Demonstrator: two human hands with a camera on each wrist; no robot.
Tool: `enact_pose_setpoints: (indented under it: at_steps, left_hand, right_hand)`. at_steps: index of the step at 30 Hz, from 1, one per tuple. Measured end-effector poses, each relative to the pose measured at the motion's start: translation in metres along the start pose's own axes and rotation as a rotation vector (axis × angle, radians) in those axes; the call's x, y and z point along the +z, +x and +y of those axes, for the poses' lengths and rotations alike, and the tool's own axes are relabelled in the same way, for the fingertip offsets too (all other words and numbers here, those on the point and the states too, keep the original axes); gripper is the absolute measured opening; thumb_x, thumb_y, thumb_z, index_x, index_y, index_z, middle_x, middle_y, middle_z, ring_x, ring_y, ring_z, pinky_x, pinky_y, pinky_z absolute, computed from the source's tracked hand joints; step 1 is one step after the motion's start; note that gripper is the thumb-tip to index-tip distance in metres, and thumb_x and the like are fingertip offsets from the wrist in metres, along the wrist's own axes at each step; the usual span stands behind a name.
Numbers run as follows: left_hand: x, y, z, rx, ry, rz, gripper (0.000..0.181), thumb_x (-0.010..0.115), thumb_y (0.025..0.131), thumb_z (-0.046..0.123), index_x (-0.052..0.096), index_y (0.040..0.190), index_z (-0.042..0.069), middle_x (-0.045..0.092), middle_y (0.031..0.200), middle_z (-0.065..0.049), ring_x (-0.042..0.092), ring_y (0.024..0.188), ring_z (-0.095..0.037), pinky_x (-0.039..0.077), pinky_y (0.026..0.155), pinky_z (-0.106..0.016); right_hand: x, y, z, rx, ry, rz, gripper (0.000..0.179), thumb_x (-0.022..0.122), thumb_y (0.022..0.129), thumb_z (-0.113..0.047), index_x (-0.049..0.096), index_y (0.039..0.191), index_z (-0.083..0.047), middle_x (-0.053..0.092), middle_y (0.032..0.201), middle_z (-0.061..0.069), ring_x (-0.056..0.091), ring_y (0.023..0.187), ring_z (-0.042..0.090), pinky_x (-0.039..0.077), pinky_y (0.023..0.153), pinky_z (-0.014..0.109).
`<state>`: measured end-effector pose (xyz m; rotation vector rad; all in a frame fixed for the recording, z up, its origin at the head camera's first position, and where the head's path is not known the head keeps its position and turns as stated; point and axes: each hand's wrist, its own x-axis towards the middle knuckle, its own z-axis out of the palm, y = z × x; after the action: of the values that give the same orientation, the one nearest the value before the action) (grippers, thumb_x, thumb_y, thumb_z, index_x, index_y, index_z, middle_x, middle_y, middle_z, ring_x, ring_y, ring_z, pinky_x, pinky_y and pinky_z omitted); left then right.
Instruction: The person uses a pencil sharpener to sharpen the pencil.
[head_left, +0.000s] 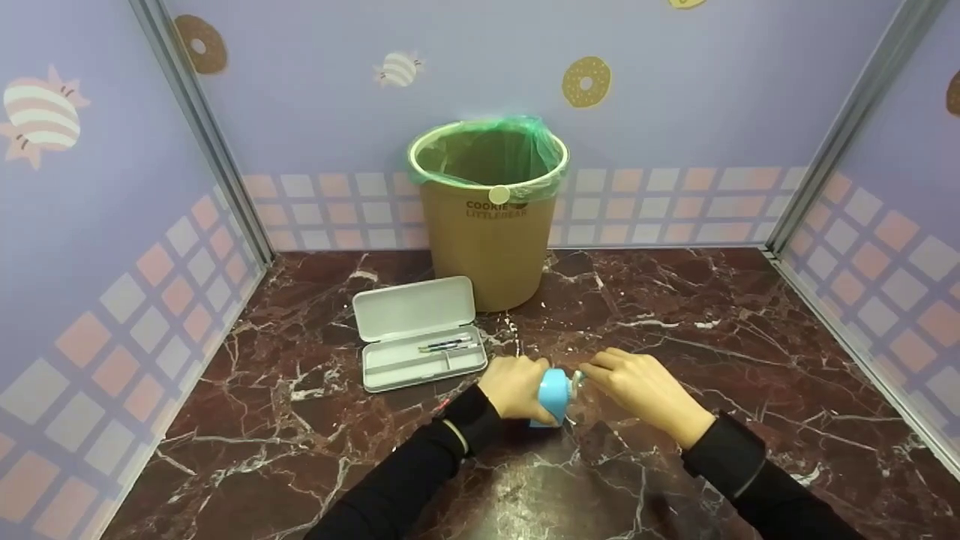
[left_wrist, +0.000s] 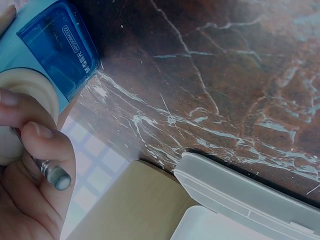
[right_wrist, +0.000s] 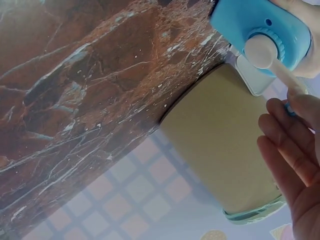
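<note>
A blue crank pencil sharpener (head_left: 553, 396) stands on the marbled tabletop between both hands. My left hand (head_left: 516, 386) grips it from the left, fingers curled at its cream front ring (left_wrist: 34, 87). A pencil (left_wrist: 56, 176) sticks out of that side, its capped end showing between the left fingers; the rest is hidden. A see-through blue shavings drawer (left_wrist: 62, 45) forms the sharpener's lower part. On the opposite side, my right hand (head_left: 637, 386) pinches the end of the white crank handle (right_wrist: 285, 75) between thumb and forefinger, the other fingers loosely bent.
An open white pencil case (head_left: 420, 367) with several pencils (head_left: 448, 345) in it lies to the left. Behind it stands a tan bin (head_left: 487, 255) with a green liner. Patterned panels (head_left: 315, 97) enclose the table at the back and sides.
</note>
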<state>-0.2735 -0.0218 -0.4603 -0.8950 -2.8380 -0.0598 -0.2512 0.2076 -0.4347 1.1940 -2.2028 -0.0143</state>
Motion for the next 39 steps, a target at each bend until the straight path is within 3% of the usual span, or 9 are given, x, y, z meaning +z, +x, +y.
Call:
enact_pose_setpoints:
  at_steps: [11, 20, 25, 34, 39]
  left_hand:
    - [-0.002, 0.0, -0.002, 0.032, -0.015, -0.001, 0.066, 0.088, 0.062, 0.065, 0.066, 0.1, 0.016, 0.075, 0.086, 0.0, 0.073, 0.074, -0.02, 0.058, 0.063, -0.035]
    - [0.0, 0.0, -0.004, 0.064, -0.036, 0.033, 0.066, 0.088, 0.062, 0.063, 0.065, 0.099, 0.014, 0.074, 0.085, -0.002, 0.072, 0.071, -0.021, 0.057, 0.061, -0.035]
    - [0.001, 0.0, -0.004, 0.06, -0.037, 0.018, 0.065, 0.088, 0.063, 0.063, 0.066, 0.101, 0.015, 0.074, 0.086, -0.001, 0.072, 0.073, -0.021, 0.057, 0.062, -0.035]
    - [0.001, -0.001, -0.005, 0.066, -0.043, 0.008, 0.066, 0.088, 0.064, 0.062, 0.066, 0.104, 0.015, 0.074, 0.086, -0.001, 0.072, 0.073, -0.02, 0.057, 0.062, -0.035]
    - [0.001, -0.001, -0.004, 0.074, -0.053, 0.021, 0.065, 0.088, 0.063, 0.061, 0.066, 0.103, 0.015, 0.074, 0.085, 0.0, 0.072, 0.072, -0.02, 0.057, 0.062, -0.035]
  right_hand:
    - [0.003, 0.007, 0.0, 0.075, -0.022, -0.021, 0.024, 0.085, 0.074, -0.007, 0.077, 0.097, -0.01, 0.068, 0.084, 0.002, 0.064, 0.073, 0.016, 0.055, 0.057, 0.03]
    - [0.009, 0.01, 0.0, 0.105, -0.031, -0.017, 0.022, 0.081, 0.076, -0.002, 0.077, 0.096, -0.008, 0.067, 0.08, 0.002, 0.061, 0.071, 0.017, 0.053, 0.054, 0.031]
    - [0.012, 0.011, 0.0, 0.109, -0.039, -0.016, 0.021, 0.082, 0.075, -0.006, 0.077, 0.096, -0.008, 0.067, 0.08, 0.003, 0.061, 0.071, 0.018, 0.054, 0.056, 0.031]
    - [0.023, 0.015, 0.002, 0.144, -0.065, -0.027, 0.023, 0.084, 0.071, -0.003, 0.074, 0.091, -0.008, 0.067, 0.08, 0.004, 0.064, 0.074, 0.02, 0.055, 0.057, 0.033]
    - [0.032, 0.015, 0.005, 0.144, -0.058, -0.043, 0.019, 0.083, 0.073, -0.003, 0.073, 0.088, -0.009, 0.067, 0.079, 0.004, 0.063, 0.072, 0.021, 0.055, 0.057, 0.034]
